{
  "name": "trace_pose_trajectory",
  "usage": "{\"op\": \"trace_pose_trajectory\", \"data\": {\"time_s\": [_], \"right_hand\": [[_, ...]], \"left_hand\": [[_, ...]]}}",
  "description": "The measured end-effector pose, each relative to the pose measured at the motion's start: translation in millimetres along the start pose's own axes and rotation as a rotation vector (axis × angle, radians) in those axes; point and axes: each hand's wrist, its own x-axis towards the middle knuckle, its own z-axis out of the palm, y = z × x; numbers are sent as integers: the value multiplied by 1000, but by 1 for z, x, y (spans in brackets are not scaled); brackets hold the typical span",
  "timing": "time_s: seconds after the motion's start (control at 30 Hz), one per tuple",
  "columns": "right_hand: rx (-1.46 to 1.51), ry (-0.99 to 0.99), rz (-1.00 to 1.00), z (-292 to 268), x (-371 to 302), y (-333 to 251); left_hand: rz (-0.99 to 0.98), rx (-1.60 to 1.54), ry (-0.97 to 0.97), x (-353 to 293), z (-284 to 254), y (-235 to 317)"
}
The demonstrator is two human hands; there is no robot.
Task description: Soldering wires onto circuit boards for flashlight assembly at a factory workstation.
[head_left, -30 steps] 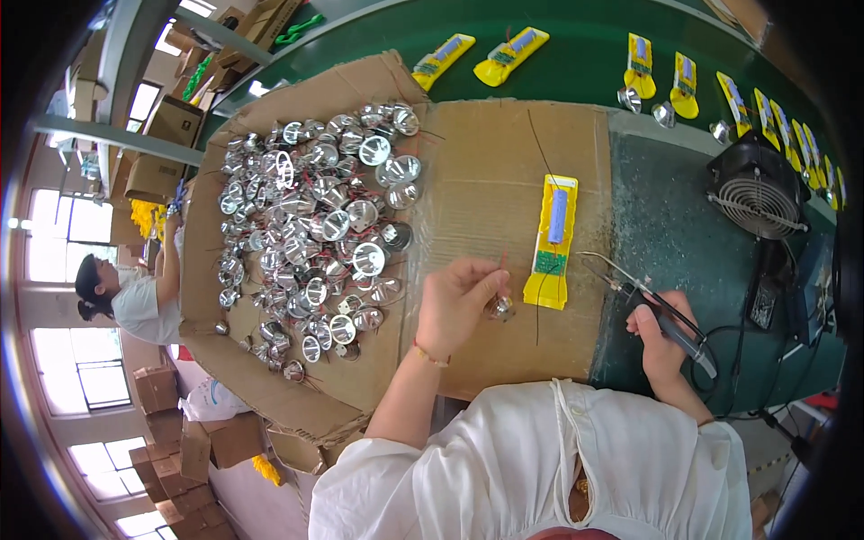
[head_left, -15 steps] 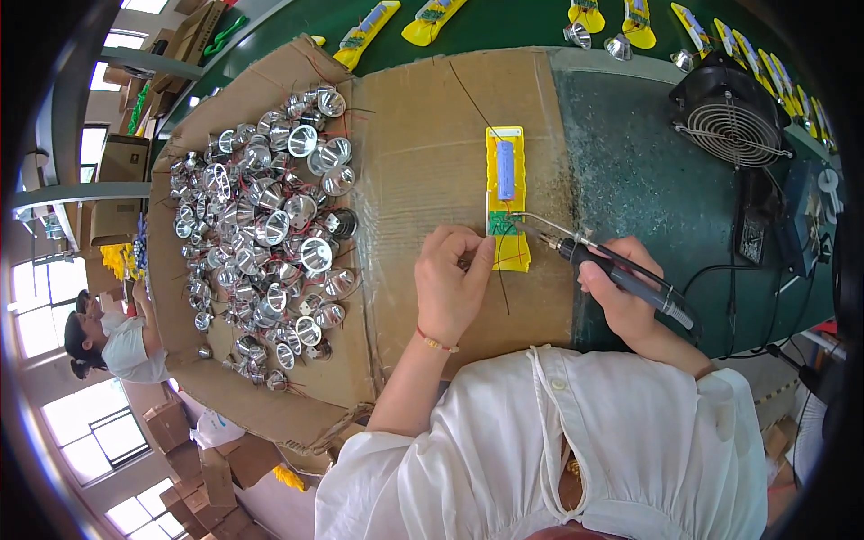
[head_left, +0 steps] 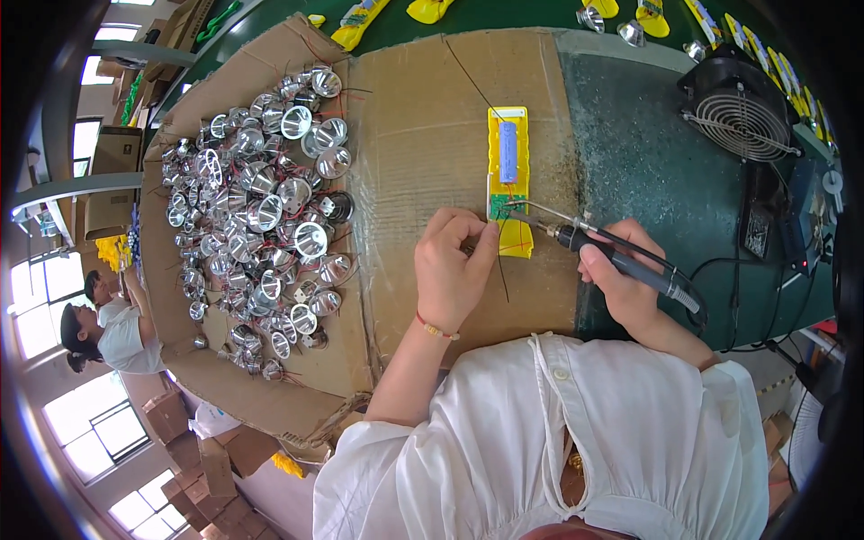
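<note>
A yellow plastic lamp housing (head_left: 516, 245) lies open on cardboard in front of me. Inside it are a blue-purple cylindrical battery (head_left: 508, 153) and a small green circuit board (head_left: 507, 206). My left hand (head_left: 455, 259) is closed at the board's left edge, thumb and forefinger pinched on a thin black wire (head_left: 504, 274). My right hand (head_left: 627, 274) grips a soldering iron (head_left: 630, 269) with a thin curved metal feed tube (head_left: 551, 212) alongside. The iron's tip and the tube's end are at the board; exact contact is too small to tell.
At left stands a cardboard box (head_left: 360, 333) full of silvery lamp reflectors (head_left: 265, 212) with red and black wires. A fan with a wire grille (head_left: 741, 126) sits at right beside cables. More yellow housings (head_left: 652, 18) line the far edge. Two people (head_left: 117, 324) are at far left.
The view has shifted slightly, so the bench sits a little higher. My left fingers keep their pinch at the board; the iron and feed tube stay over it, with only small movement.
</note>
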Motion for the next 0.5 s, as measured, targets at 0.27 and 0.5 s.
{"op": "trace_pose_trajectory", "data": {"time_s": [0.27, 0.5], "right_hand": [[102, 55, 17, -8, -4, -9], [116, 69, 27, -14, -6, -6]], "left_hand": [[5, -31, 9, 3, 0, 4], [-31, 9, 8, 0, 0, 2]]}}
